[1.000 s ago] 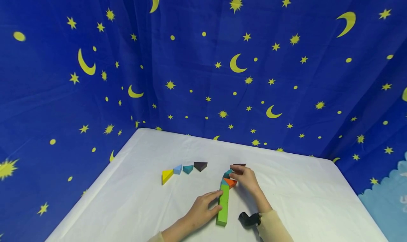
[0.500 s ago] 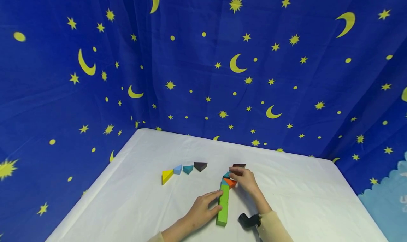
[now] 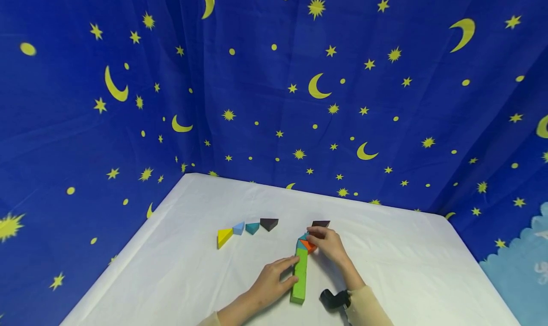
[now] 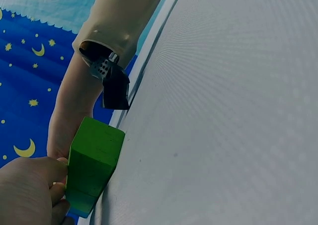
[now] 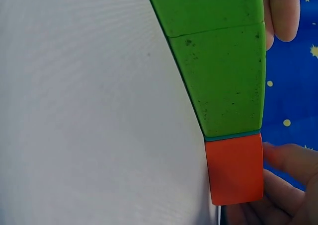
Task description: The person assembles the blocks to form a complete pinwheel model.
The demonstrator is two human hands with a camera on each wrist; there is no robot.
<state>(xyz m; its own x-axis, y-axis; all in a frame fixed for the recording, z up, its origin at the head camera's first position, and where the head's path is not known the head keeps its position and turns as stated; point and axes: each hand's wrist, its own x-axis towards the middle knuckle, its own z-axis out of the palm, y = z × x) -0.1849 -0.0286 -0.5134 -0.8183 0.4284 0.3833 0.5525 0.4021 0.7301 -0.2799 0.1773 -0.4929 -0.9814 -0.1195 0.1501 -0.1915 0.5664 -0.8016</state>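
Two green blocks (image 3: pixel 300 278) lie end to end as a bar, their seam visible in the right wrist view. My left hand (image 3: pixel 270 282) rests thumb and fingers against the bar's left side. At the far end sit a small blue triangular block (image 3: pixel 300 245) and an orange triangular block (image 3: pixel 307 246). Just beyond them, my right hand (image 3: pixel 329 245) pinches a teal triangular block (image 3: pixel 302 237), partly hidden by the fingers. In the right wrist view the thumb is close to the orange block (image 5: pixel 234 169); whether it touches cannot be told.
A dark block (image 3: pixel 321 223) lies behind my right hand. To the left, a yellow triangle (image 3: pixel 224 238), a light blue block (image 3: pixel 239 228), a teal block (image 3: pixel 252 228) and a dark block (image 3: pixel 269 224) form a row on the white table (image 3: pixel 171 269). A black wrist device (image 3: pixel 334 299) hangs by the right sleeve.
My right hand has moved slightly left and nearer, bringing the teal block up to the blue and orange ones. More of the dark block behind shows. The left hand has stayed put.
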